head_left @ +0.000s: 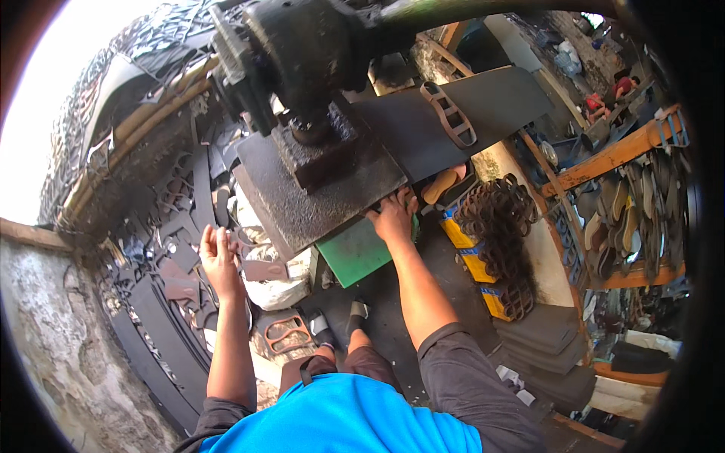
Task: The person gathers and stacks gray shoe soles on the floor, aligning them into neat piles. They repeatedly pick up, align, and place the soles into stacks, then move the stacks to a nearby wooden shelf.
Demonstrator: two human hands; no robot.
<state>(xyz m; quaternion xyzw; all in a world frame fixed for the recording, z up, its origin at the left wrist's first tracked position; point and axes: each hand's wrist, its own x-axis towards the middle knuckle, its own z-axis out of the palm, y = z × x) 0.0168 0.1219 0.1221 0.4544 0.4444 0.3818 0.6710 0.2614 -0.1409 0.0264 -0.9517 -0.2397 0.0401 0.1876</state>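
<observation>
My right hand reaches under the edge of the heavy dark press plate and its fingers rest on the green cutting board beneath it. A black rubber sheet lies across the press bed, and on it sits a metal sole-shaped cutting die. My left hand is out to the left over a pile of cut black rubber scraps, fingers together and extended; I cannot tell whether it holds a piece. The black press head looms above.
A stack of yellow-edged boxes with curled dark cutouts stands right of the press. Folded black sheets lie lower right. An orange rack holds several soles. A stone wall is at the left. My sandalled feet show below.
</observation>
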